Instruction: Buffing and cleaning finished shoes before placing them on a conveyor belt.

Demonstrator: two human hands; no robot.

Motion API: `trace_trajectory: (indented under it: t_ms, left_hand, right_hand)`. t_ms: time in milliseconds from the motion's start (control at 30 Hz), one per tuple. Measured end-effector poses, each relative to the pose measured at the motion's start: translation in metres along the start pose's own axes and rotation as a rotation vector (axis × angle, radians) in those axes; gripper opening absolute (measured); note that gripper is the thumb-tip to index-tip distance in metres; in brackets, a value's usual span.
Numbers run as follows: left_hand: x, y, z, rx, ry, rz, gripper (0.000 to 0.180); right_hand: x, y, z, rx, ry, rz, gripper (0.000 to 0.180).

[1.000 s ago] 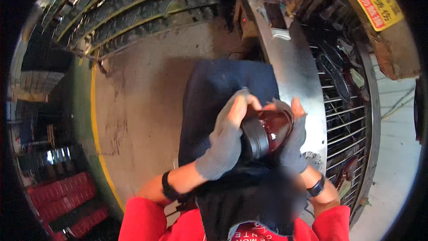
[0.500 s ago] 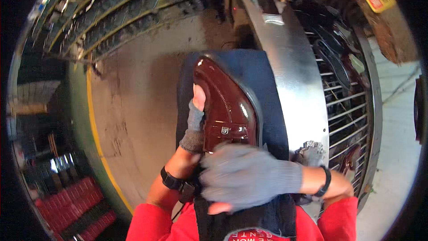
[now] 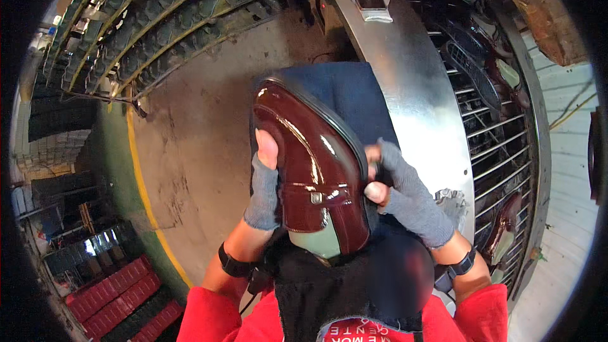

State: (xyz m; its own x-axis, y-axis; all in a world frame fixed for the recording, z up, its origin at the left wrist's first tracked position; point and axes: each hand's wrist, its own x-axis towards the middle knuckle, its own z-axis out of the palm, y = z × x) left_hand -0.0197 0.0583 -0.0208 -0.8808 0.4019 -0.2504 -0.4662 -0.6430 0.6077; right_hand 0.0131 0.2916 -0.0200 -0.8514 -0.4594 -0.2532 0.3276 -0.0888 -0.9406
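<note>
The shoe (image 3: 310, 158), dark red and glossy, lies over the blue cloth (image 3: 345, 82), toe far and slightly left. Its sole (image 3: 352, 139) and strap (image 3: 316, 194) are on; the last (image 3: 323, 240) fills the near opening, so it looks assembled but not off the last. The left hand (image 3: 263, 183) grasps its left side, thumb on top. The right hand's (image 3: 411, 199) fingers curl beside the right edge; I cannot tell whether they grip. Right are the bench (image 3: 418, 88) and rack (image 3: 541, 158).

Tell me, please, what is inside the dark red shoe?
A pale green block shows at the opening of the shoe. Deeper inside cannot be seen; the shoe covers it.
</note>
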Motion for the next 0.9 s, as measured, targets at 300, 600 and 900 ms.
trace_trajectory:
  t_ms: [300, 600, 900]
  left_hand:
    - [-0.028, -0.014, 0.020, 0.212, 0.195, 0.020, 0.115]
    - [-0.025, -0.009, 0.037, 0.525, 0.156, 0.192, 0.098]
    - [-0.031, 0.046, 0.044, 0.911, 0.257, 0.390, 0.080]
  right_hand:
    - [0.016, -0.025, 0.044, -0.323, 0.311, -0.396, 0.081]
    - [0.037, -0.095, 0.011, -0.613, 0.002, -0.458, 0.089]
    - [0.023, 0.001, 0.048, 0.293, 0.103, -0.029, 0.088]
